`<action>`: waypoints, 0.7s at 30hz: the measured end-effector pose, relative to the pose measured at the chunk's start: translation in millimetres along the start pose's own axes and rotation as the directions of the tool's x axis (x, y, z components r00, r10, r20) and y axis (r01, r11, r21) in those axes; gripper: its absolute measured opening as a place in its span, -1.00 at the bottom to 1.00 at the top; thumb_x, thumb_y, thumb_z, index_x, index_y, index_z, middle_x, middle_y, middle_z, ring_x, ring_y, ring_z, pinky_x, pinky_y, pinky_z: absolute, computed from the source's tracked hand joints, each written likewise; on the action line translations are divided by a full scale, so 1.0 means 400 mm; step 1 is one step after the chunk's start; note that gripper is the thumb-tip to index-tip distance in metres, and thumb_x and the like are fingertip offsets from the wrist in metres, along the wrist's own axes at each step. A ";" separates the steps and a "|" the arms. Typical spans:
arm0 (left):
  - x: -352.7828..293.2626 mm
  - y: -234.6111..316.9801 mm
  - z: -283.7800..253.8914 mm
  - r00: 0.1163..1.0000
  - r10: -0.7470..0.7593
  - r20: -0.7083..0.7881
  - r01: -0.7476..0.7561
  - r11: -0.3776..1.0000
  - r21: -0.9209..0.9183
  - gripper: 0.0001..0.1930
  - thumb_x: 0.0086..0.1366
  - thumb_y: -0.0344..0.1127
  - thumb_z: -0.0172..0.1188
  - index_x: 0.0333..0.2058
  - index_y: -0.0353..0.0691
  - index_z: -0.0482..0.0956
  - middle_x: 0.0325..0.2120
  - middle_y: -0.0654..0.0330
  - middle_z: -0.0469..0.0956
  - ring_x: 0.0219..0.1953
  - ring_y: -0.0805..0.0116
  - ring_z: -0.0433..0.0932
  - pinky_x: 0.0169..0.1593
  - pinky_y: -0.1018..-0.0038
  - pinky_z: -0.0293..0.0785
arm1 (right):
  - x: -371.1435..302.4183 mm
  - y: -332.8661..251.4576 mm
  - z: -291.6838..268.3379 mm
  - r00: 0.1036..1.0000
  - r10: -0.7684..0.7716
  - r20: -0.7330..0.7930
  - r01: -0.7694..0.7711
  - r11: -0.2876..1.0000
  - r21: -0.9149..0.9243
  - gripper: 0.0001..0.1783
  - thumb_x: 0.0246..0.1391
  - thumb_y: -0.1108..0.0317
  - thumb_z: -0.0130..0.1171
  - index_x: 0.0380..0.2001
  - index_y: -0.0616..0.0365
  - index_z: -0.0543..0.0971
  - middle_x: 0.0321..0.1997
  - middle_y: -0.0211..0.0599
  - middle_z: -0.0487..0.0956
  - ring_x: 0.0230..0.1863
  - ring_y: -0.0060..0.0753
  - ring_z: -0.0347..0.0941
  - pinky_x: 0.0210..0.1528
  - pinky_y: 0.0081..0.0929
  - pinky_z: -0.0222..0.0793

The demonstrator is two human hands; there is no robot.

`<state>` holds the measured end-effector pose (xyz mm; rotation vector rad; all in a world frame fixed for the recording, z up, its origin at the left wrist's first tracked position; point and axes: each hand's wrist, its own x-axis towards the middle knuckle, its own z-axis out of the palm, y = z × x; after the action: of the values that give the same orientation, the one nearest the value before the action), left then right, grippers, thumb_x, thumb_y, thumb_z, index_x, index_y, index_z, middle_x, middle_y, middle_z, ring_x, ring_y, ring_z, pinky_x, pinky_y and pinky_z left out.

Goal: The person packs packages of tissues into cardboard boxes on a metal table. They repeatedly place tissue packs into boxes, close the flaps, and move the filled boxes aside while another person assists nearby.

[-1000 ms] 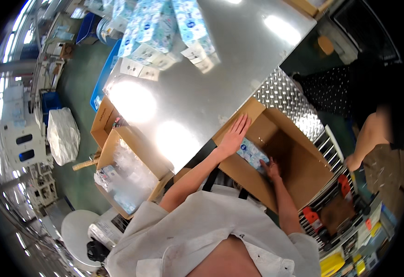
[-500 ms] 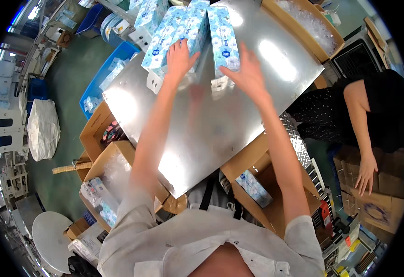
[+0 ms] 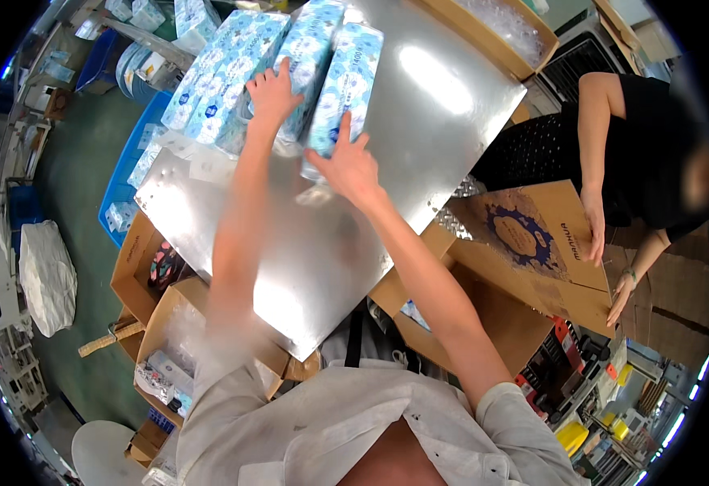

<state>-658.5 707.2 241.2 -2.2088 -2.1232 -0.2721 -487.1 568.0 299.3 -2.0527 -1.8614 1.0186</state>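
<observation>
Cardboard comes first, nearest the body: an open brown carton [image 3: 484, 324] stands below the table's near edge on the person's right, with one pale blue pack [image 3: 417, 314] showing inside it, so some packing looks done. Another carton [image 3: 184, 340] on the left holds clear-wrapped goods. Beyond them lies the shiny steel table [image 3: 306, 243], and both arms stretch across it to the far side, where a row of blue-and-white patterned tissue packs [image 3: 233, 73] lies side by side. The left hand [image 3: 273, 93] rests flat on one pack [image 3: 310, 61], fingers spread, not closed round it. The right hand [image 3: 350, 166] lies with splayed fingers against the next pack [image 3: 346, 85], pressing it rather than gripping; neither pack seems lifted yet. By my reading most packs are still to be moved. Half a second ago the hands were just arriving at the row; a second ago both were down in the right carton. At the right a co-worker's hands [image 3: 605, 251] hold a printed box flap [image 3: 532, 243].
</observation>
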 end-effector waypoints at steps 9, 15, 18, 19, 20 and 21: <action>-0.459 -0.055 -0.231 0.942 0.336 0.009 -0.331 0.931 -0.157 -0.16 -0.02 -0.54 0.31 0.30 0.05 0.30 0.29 0.07 0.25 0.31 -0.01 0.23 0.34 0.11 0.11 | -0.067 0.129 -0.227 0.553 -0.832 0.045 0.745 0.469 -0.473 -0.02 -0.19 0.30 0.44 0.36 -0.20 0.25 0.34 -0.14 0.33 0.40 0.05 0.15 0.44 -0.03 0.07; -0.603 0.229 -0.201 0.799 0.589 0.124 -0.559 0.802 -0.209 -0.24 0.04 -0.31 0.31 0.27 -0.14 0.30 0.35 0.00 0.14 0.38 -0.09 0.09 0.40 -0.03 0.03 | 0.208 0.156 -0.121 0.455 -0.842 0.290 0.724 0.160 -0.671 0.36 -0.36 0.20 0.58 0.48 -0.22 -0.07 0.42 -0.03 0.20 0.42 0.03 0.12 0.35 0.06 0.09; -0.664 0.325 -0.134 0.793 0.575 0.202 -0.520 0.811 -0.269 -0.15 0.02 -0.18 0.38 0.31 -0.13 0.24 0.37 -0.09 0.07 0.39 -0.18 0.04 0.39 -0.14 -0.04 | 0.292 0.097 -0.077 0.533 -0.807 0.253 0.650 0.199 -0.733 0.41 -0.40 0.19 0.59 0.49 -0.23 -0.09 0.37 -0.04 0.25 0.37 -0.05 0.18 0.27 0.00 0.14; -0.678 0.354 -0.119 0.795 0.550 0.255 -0.472 0.825 -0.309 -0.10 0.01 -0.14 0.41 0.33 -0.12 0.21 0.37 -0.13 0.05 0.39 -0.22 0.03 0.39 -0.19 -0.06 | 0.308 0.096 -0.066 0.573 -0.781 0.251 0.625 0.218 -0.749 0.41 -0.41 0.20 0.59 0.48 -0.23 -0.09 0.34 -0.05 0.29 0.35 -0.08 0.20 0.24 0.00 0.15; -0.682 0.373 -0.105 0.805 0.539 0.246 -0.471 0.834 -0.286 -0.06 -0.01 -0.11 0.43 0.35 -0.11 0.18 0.37 -0.16 0.02 0.39 -0.26 0.01 0.39 -0.21 -0.07 | 0.295 0.083 -0.058 0.594 -0.757 0.272 0.643 0.244 -0.726 0.34 -0.39 0.23 0.56 0.46 -0.20 -0.03 0.28 -0.08 0.33 0.32 -0.11 0.23 0.20 0.02 0.17; -0.666 0.394 -0.084 0.812 0.533 0.235 -0.474 0.840 -0.265 -0.01 -0.02 -0.08 0.44 0.36 -0.11 0.14 0.37 -0.20 0.00 0.39 -0.31 -0.01 0.38 -0.23 -0.08 | 0.287 0.075 -0.062 0.618 -0.730 0.291 0.655 0.273 -0.705 0.27 -0.36 0.25 0.53 0.44 -0.17 0.02 0.22 -0.12 0.38 0.30 -0.14 0.26 0.17 0.03 0.18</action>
<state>-512.8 432.1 239.9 -2.9966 -1.5625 -0.1133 -451.1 676.9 259.9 -1.0726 -3.0230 -0.1961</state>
